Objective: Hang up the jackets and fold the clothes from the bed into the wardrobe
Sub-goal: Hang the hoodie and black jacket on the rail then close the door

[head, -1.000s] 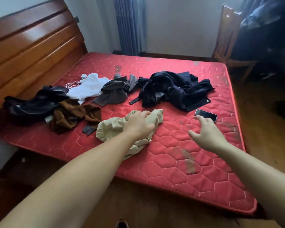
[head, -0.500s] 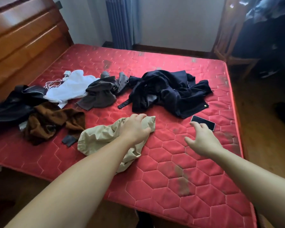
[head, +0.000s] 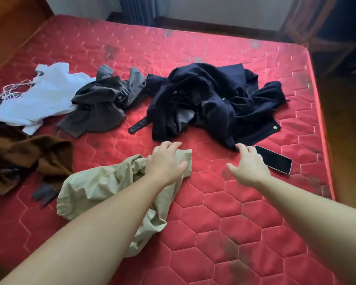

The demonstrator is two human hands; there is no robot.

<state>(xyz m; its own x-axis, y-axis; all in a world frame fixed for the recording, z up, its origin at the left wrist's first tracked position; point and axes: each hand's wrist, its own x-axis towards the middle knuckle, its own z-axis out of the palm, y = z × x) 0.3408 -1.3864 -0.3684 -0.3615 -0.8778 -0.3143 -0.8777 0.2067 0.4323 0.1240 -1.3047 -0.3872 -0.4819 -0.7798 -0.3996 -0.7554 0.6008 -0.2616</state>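
On the red quilted mattress (head: 214,212) the left hand (head: 164,163) lies on the far end of the beige garment (head: 103,188), fingers curled down over the cloth and thumb against its edge, gripping it just as it did a second ago. The right hand (head: 248,165) has moved forward: before it hovered short of the phone (head: 273,159), and now its loosely spread fingers, holding nothing, reach the near hem of the dark navy jacket (head: 214,99), with the phone just beside it on the right. The whole view has come closer and tipped down, so the headboard and the chair have nearly slipped out of sight and the clothes fill more of the picture. None of the garments has shifted on the bed: the grey garment (head: 99,105) lies left of the jacket, the white shirt (head: 41,97) with a coil of white cable (head: 14,89) further left, the brown garment (head: 23,157) at the left edge, and a small grey scrap (head: 43,193) just beside the beige one.
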